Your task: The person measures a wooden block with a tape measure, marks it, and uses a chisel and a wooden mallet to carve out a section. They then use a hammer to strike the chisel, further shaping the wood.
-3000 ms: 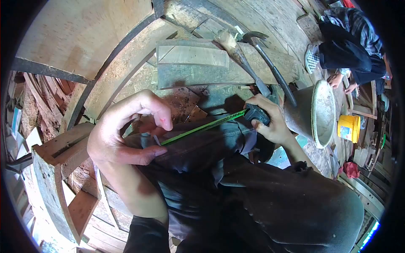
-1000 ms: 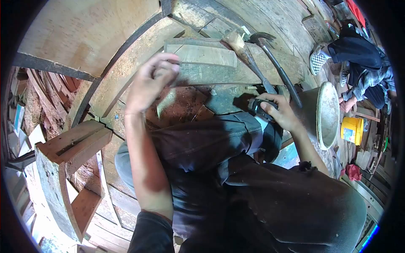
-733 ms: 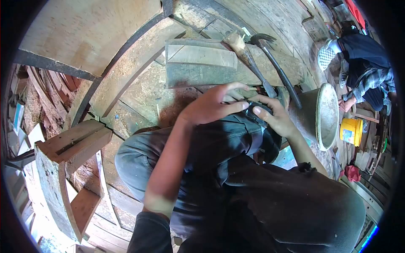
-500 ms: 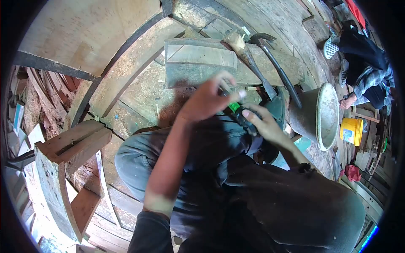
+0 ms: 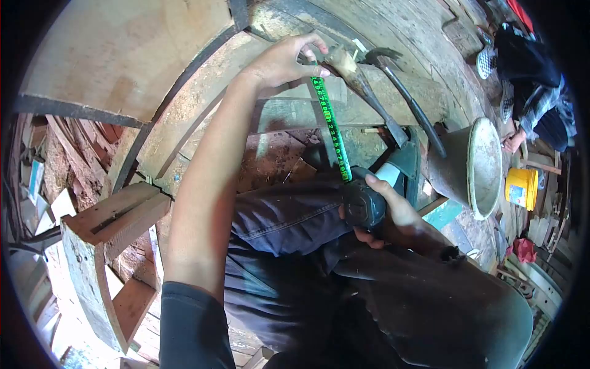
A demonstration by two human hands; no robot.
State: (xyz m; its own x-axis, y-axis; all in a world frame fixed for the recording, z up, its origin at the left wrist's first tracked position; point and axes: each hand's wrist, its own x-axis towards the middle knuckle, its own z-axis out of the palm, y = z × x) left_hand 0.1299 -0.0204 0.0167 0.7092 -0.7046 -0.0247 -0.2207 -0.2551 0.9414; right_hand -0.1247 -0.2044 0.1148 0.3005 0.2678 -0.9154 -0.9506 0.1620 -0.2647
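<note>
A black tape measure (image 5: 364,206) sits in my right hand (image 5: 393,206), with the fingers wrapped round its case. Its bright green blade (image 5: 332,128) runs out of the case, up and slightly left. At the far end my left hand (image 5: 286,61) pinches the blade tip between thumb and fingers. The stretched blade hangs over a wooden plank (image 5: 286,115) on the floor. Just right of my left hand lies a chisel-like tool (image 5: 367,98) with a wooden handle, and a claw hammer (image 5: 409,101) rests beside it.
To the right stand a grey bucket (image 5: 482,169) and a yellow tub (image 5: 521,189). A person in a plaid sleeve (image 5: 541,114) crouches at the upper right. A wooden frame piece (image 5: 92,289) stands at the left, near a curved plywood panel (image 5: 123,49).
My left hand has moved up and left, drawing a long stretch of green blade out. My right hand has shifted slightly down with the tape measure case.
</note>
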